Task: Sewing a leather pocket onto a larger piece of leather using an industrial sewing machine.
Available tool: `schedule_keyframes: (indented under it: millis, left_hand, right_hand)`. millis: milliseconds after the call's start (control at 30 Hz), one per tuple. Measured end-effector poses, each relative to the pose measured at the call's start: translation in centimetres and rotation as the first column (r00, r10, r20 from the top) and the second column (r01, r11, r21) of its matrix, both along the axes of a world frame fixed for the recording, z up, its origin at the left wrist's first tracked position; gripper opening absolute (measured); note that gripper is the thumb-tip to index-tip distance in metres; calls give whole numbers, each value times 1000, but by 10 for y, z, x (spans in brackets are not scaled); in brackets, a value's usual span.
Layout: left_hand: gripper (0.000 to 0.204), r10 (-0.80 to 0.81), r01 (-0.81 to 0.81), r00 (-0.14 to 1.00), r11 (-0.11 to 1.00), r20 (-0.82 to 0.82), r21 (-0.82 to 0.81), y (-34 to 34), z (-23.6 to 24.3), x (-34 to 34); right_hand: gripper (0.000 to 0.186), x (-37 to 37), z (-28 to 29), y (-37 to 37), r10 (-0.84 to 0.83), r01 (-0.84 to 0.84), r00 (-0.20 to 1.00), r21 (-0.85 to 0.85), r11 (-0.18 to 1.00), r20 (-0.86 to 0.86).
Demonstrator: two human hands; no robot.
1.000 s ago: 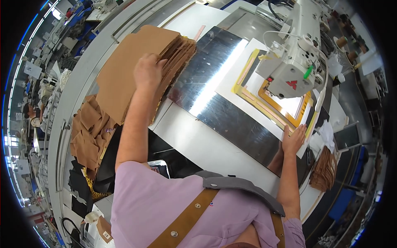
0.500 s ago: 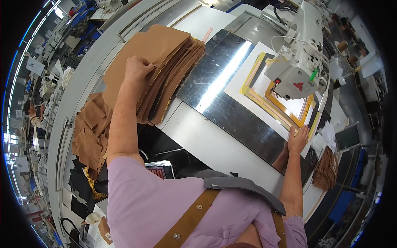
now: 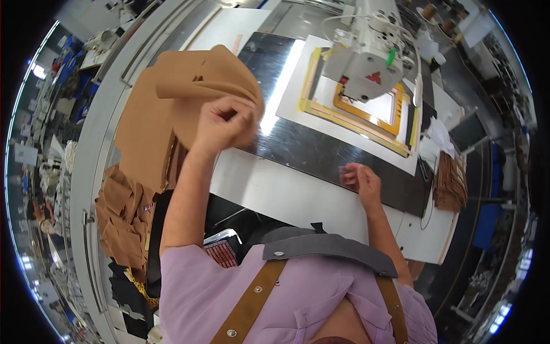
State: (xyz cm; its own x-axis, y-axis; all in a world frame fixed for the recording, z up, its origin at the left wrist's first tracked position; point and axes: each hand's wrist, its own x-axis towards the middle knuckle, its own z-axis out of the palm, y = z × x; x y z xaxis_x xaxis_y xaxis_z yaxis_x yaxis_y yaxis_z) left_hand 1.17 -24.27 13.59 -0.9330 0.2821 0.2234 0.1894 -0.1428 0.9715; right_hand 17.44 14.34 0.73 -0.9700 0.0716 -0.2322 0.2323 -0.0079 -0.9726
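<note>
My left grip [image 3: 224, 125] pinches the curled brown panel [image 3: 209, 77], its fold lying crosswise, left to right; my right grip [image 3: 362, 179] is loosely open.

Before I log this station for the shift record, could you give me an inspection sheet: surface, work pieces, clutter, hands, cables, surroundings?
Surface: shiny metal plate on a white table.
Work pieces: brown sheet lifted and curled over a brown stack; orange frame beneath the sewing machine head.
Clutter: loose brown pieces at left; white cloth and bundled brown strips at right.
Hands: left hand closed on the brown sheet; right hand half-open above the plate, fingers blurred, nothing seen in it.
Cables: thin white cable or tube looping beside the machine head.
Surroundings: crowded workroom; another person at far left.
</note>
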Motion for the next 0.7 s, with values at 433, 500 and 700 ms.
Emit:
schedule_keyframes:
  millis: [433,500,700]
  left_hand:
    - [37,-682,567,725,509,100,-648,162,-94,118]
    - [40,-479,301,872,687,-102,-661,169,-98,92]
    - [52,-290,-40,905,671,-312,-740,222,-111,8]
  right_hand:
    - [71,19,18,119,-375,407,913,-396,823,159]
    - [65,29,10,149,-381,423,906,-443,791,184]
    - [58,32,17,194,-284,291,954,-57,955,97]
